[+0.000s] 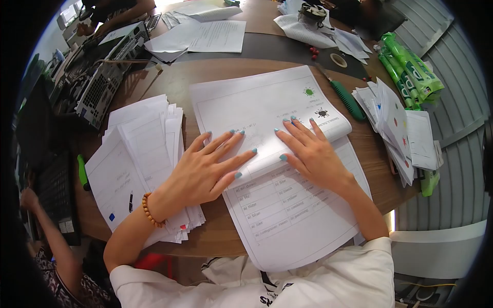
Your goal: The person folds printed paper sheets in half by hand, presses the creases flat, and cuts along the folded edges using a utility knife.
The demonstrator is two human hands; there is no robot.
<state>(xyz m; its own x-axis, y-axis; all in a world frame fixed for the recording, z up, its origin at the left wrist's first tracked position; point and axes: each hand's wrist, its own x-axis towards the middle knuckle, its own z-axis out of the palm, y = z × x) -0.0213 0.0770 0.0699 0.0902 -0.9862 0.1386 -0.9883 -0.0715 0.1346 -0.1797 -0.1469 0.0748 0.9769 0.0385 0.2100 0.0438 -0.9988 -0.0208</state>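
A large printed sheet (287, 244) lies in front of me, its lower part showing a table of words and hanging past the desk edge. The upper page (246, 97) is turned back and bulges in a curve at the right. My left hand (208, 167) rests on the curved paper with fingers spread. My right hand (310, 154) presses on the same page, fingers apart and flat. Both hands hold nothing. Beside my left forearm is a stack of printed papers (146, 149). A green-handled screwdriver-like tool (347, 100) lies beyond my right hand.
At the right are another paper pile (387, 128) and green packets (416, 72). An opened computer case (105, 77) and a keyboard (56, 190) stand left. A tape roll (338, 60) and loose papers (218, 38) lie at the back. Other people sit at left and across.
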